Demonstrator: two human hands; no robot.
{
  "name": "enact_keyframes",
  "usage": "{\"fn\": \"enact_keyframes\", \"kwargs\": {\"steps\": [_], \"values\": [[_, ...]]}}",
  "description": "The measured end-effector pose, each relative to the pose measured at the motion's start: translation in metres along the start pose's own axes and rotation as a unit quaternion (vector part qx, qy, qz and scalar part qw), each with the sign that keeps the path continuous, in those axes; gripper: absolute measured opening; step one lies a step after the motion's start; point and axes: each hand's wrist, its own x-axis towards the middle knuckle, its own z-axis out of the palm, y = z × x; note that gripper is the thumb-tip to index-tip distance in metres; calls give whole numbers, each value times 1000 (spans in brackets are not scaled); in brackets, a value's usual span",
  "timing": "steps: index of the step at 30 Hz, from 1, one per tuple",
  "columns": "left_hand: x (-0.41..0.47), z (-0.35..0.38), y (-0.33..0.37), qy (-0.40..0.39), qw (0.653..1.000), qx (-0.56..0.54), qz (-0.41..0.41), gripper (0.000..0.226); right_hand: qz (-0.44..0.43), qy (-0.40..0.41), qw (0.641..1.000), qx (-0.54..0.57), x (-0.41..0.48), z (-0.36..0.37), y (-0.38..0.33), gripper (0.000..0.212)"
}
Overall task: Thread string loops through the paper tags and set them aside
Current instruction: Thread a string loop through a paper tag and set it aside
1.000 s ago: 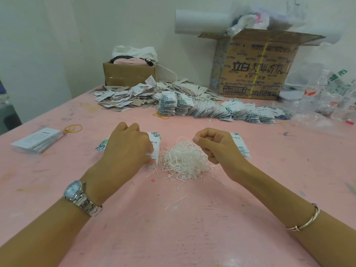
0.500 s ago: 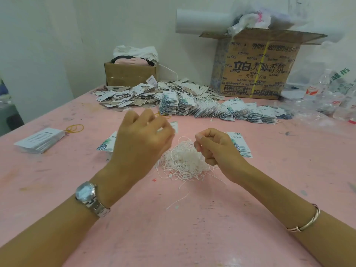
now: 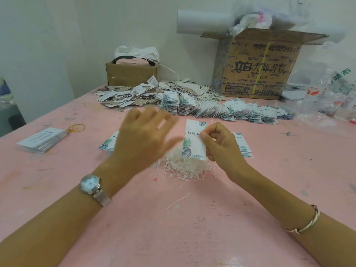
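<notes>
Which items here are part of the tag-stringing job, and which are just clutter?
Job: tag pinched in right hand; left hand, open; string pile; left tag stack; right tag stack; fanned tag row.
Lying about: card stack; rubber band; small box; printed carton; bottles.

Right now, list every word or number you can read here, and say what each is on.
"立白大师香氛": big print on the large cardboard box.
"天然" and "衣液": the line beneath it; the middle character is unclear.
Number along the box top: blurred.
"伟宸服": tag in the right hand's grip; the rest is covered.
White card stack, piled tags: too small.
</notes>
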Motion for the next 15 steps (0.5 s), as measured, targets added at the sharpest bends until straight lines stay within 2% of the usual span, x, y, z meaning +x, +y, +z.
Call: {"fn": "enact_keyframes", "kwargs": {"steps": [3, 5, 8, 10, 15], "values": [[-7, 5, -36, -141, 979, 56, -139, 50, 11, 3, 1000, -19, 0, -1, 1, 14], [-17, 11, -53, -255, 935, 97, -226, 62, 8, -1, 1000, -23, 0, 0, 3, 13], [-35, 22, -71, -387, 867, 115, -292, 70, 3, -13, 1000, -28, -1, 2, 5, 13], [-46, 31, -77, -412, 851, 75, -317, 64, 3, -21, 999, -32, 0, 3, 6, 13], [-50, 35, -83, -405, 844, 40, -350, 59, 6, -26, 999, -39, 0, 3, 8, 14]]}}
